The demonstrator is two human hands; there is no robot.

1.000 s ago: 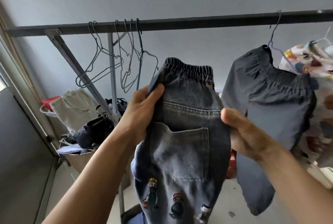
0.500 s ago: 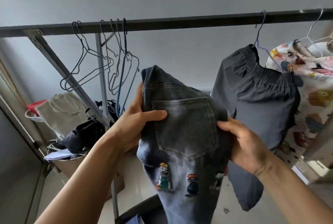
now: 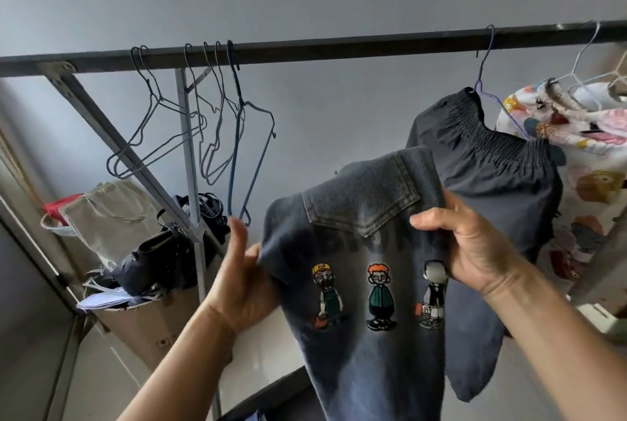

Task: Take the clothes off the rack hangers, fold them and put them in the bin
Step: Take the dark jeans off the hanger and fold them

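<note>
You have one pair of jeans (image 3: 356,251) up in the air in front of you, off its hanger, below the rack bar (image 3: 339,47) and between the empty hangers and the clothes hanging to your right. Both of your hands are on it. Your left hand (image 3: 244,281) pinches the left edge, with one finger pointing straight up. Your right hand (image 3: 475,251) grasps the right edge, thumb laid across the front and fingers curled behind.

The jeans are dark, washed denim, faded paler down the middle. The top is folded back, so one back pocket (image 3: 363,203) sits right at the upper fold. Below it runs a row of three cartoon figures: one in a yellow cap (image 3: 325,291), one with orange hair (image 3: 380,295), and a third (image 3: 432,298) whose head lies partly under your right hand.

On the bar to your left hang the empty wire hangers (image 3: 217,135); you can count about six hooks, though the frames overlap. To your right, two garments hang: dark grey shorts (image 3: 502,176) with a gathered waistband on a purple hanger (image 3: 483,61), and a white printed garment (image 3: 593,183) just beside them on a white hanger (image 3: 583,61).

Low on the left, behind the rack leg, stand one beige tote bag (image 3: 108,213), one black handbag (image 3: 163,261) and one cardboard box (image 3: 142,329).
</note>
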